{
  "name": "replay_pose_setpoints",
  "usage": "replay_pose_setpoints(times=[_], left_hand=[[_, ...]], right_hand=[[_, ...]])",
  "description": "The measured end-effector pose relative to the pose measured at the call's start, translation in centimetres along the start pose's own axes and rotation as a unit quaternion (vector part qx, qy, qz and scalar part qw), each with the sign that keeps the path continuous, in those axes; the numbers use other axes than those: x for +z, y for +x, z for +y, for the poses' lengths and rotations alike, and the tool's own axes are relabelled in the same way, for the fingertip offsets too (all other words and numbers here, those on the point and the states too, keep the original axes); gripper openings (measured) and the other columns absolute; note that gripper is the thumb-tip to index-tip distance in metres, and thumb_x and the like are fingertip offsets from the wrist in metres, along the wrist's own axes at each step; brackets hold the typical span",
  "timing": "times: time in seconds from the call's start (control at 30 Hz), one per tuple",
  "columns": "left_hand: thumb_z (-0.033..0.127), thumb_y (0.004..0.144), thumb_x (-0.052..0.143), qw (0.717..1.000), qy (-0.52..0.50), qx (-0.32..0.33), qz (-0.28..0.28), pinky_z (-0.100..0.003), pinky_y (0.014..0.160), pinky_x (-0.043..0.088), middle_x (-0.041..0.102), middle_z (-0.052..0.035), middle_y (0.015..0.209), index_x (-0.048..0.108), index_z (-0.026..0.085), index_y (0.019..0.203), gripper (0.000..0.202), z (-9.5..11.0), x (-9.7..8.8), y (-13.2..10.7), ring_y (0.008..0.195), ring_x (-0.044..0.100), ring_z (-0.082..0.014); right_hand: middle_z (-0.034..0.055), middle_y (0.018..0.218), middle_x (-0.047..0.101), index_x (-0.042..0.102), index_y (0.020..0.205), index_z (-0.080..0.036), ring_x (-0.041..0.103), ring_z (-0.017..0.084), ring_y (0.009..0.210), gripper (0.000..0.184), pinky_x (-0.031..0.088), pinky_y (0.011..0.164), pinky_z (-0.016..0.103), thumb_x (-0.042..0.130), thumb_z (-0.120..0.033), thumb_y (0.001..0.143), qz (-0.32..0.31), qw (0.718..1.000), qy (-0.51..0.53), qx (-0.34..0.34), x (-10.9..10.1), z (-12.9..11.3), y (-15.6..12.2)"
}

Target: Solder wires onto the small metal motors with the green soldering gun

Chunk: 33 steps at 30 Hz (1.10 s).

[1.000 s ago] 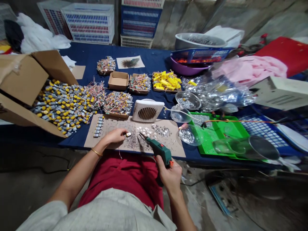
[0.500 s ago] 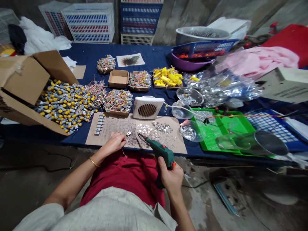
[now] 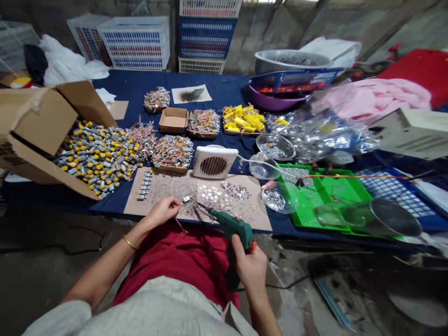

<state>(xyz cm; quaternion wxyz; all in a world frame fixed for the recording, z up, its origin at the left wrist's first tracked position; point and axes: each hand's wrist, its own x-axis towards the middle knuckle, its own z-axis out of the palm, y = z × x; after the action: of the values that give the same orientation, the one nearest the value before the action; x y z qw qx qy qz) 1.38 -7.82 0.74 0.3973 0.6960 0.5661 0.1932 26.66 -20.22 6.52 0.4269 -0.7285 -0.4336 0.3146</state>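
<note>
My left hand [image 3: 164,210] rests on the brown cardboard work mat [image 3: 168,186] at the table's near edge, fingers pinched around a small silver motor [image 3: 186,199] with thin wires trailing from it. My right hand [image 3: 251,267] is wrapped round the grip of a green soldering gun [image 3: 231,225]. The gun's metal tip [image 3: 200,205] points left, a short way right of the motor. A row of finished small motors [image 3: 144,185] lies at the mat's left end, and shiny metal bits [image 3: 224,192] are scattered over its middle.
A tipped cardboard box [image 3: 33,126] spills yellow-capped motors [image 3: 94,154] at left. Small trays of wired motors [image 3: 173,151], a white fan [image 3: 214,162], glass bowls [image 3: 278,196], a green tray [image 3: 325,191] and stacked crates [image 3: 136,39] crowd the blue table.
The soldering gun's tip has moved left, closer to the motor in my left hand. The left hand has stayed on the mat; the camera has shifted a little.
</note>
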Motion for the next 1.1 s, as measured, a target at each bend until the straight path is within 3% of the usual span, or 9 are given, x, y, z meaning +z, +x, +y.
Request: replay_pose_setpoints(times=[0.07, 0.13, 0.27, 0.37, 0.6, 0.8, 0.97, 1.1], left_hand=[[0.028, 0.079, 0.055, 1.000, -0.021, -0.015, 0.015, -0.021, 0.061, 0.042, 0.069, -0.0014, 0.071, 0.069, 0.015, 0.088, 0.021, -0.3, 0.1, 0.3, 0.062, 0.059, -0.0124], [0.027, 0.079, 0.055, 0.999, -0.025, -0.017, 0.027, -0.021, 0.060, 0.042, 0.069, -0.0020, 0.073, 0.070, 0.015, 0.087, 0.022, -0.3, 0.1, 0.9, 0.063, 0.059, -0.0127], [0.030, 0.080, 0.055, 0.998, -0.032, -0.033, 0.039, -0.021, 0.059, 0.041, 0.068, -0.0012, 0.066, 0.070, 0.015, 0.081, 0.021, -0.1, 0.4, 1.8, 0.059, 0.058, -0.0124], [0.030, 0.082, 0.054, 0.997, -0.031, -0.024, 0.060, -0.021, 0.061, 0.041, 0.069, -0.0016, 0.069, 0.070, 0.015, 0.079, 0.022, -0.1, 0.9, 1.9, 0.064, 0.059, -0.0129], [0.024, 0.080, 0.054, 0.995, 0.054, -0.023, 0.079, -0.027, 0.076, 0.040, 0.070, -0.0025, 0.072, 0.071, 0.018, 0.075, 0.019, 0.5, 1.1, 1.7, 0.069, 0.061, -0.0147], [0.023, 0.080, 0.052, 0.994, 0.078, -0.040, 0.058, -0.030, 0.080, 0.038, 0.072, -0.0034, 0.074, 0.071, 0.019, 0.075, 0.020, 1.1, 0.8, 1.8, 0.073, 0.063, -0.0170], [0.022, 0.080, 0.050, 0.993, 0.091, -0.043, 0.056, -0.031, 0.080, 0.037, 0.072, -0.0043, 0.076, 0.071, 0.019, 0.076, 0.021, 1.0, 0.9, 2.0, 0.075, 0.064, -0.0182], [0.022, 0.080, 0.051, 0.993, 0.092, -0.051, 0.050, -0.032, 0.082, 0.037, 0.073, -0.0045, 0.077, 0.071, 0.019, 0.077, 0.020, 1.1, 0.9, 2.1, 0.077, 0.064, -0.0189]], right_hand=[[0.0048, 0.047, 0.058, 0.058, 0.058, -0.018, 0.055, 0.018, 0.043, 0.050, 0.042, 0.041, 0.026, 0.059, -0.065, 0.075, -0.039, 0.997, 0.037, 0.057, -0.2, -0.2, 0.2], [0.0045, 0.046, 0.057, 0.058, 0.058, -0.018, 0.054, 0.018, 0.041, 0.052, 0.042, 0.040, 0.027, 0.056, -0.067, 0.075, -0.077, 0.994, 0.044, 0.064, -0.5, -0.8, 0.8], [0.0017, 0.042, 0.052, 0.051, 0.048, -0.021, 0.050, 0.015, 0.043, 0.051, 0.040, 0.043, 0.026, 0.055, -0.061, 0.078, -0.066, 0.990, -0.076, -0.097, -0.3, -2.8, 3.0], [0.0012, 0.045, 0.054, 0.053, 0.052, -0.020, 0.051, 0.015, 0.046, 0.048, 0.041, 0.046, 0.026, 0.051, -0.056, 0.084, -0.103, 0.973, -0.127, -0.161, 0.4, -4.1, 4.5], [-0.0034, 0.042, 0.044, 0.051, 0.055, -0.021, 0.043, 0.012, 0.043, 0.044, 0.035, 0.046, 0.025, 0.052, -0.052, 0.086, -0.173, 0.942, -0.180, -0.225, 1.7, -5.7, 6.5], [-0.0019, 0.049, 0.049, 0.050, 0.057, -0.021, 0.045, 0.012, 0.048, 0.045, 0.033, 0.048, 0.025, 0.047, -0.052, 0.088, -0.221, 0.913, -0.229, -0.254, 2.0, -7.9, 8.0], [-0.0043, 0.045, 0.038, 0.038, 0.051, -0.021, 0.036, 0.010, 0.045, 0.050, 0.027, 0.046, 0.025, 0.047, -0.054, 0.088, -0.233, 0.891, -0.260, -0.290, 2.3, -8.8, 9.0], [-0.0041, 0.048, 0.042, 0.039, 0.055, -0.021, 0.036, 0.010, 0.047, 0.048, 0.026, 0.046, 0.024, 0.047, -0.053, 0.089, -0.249, 0.882, -0.256, -0.307, 2.5, -9.0, 9.5]])
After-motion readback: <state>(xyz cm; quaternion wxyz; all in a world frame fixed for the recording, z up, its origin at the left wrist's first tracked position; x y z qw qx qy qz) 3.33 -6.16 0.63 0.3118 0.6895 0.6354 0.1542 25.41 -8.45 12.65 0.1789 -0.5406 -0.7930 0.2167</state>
